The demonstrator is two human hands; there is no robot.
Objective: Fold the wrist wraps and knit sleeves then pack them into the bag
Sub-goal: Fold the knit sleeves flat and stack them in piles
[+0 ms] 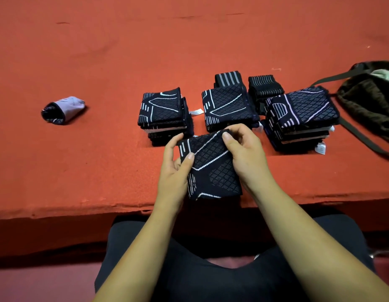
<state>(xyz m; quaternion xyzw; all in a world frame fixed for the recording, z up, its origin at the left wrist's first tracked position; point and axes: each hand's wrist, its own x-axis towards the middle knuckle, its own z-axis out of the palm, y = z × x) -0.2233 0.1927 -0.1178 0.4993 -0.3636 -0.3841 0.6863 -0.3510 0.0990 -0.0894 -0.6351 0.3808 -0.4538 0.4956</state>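
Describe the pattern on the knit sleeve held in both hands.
The dark navy knit sleeve shows white lines and dotted diamonds; head view.

Bag (pixel 368 99): cut off at the right edge; contents unclear. Stack tags (pixel 320 148): print too small to read. Rear striped wraps (pixel 228 78): lower part hidden behind middle stack (pixel 229 107).

Three sleeve stacks (pixel 229 110) sit in a row on the table (pixel 102 62), wraps (pixel 264 88) behind, bag (pixel 368 101) right, rolled sleeve (pixel 62 110) far left.

Folded dark knit sleeve (pixel 211 168) before three folded stacks (pixel 229 107), brown bag (pixel 368 101) at right
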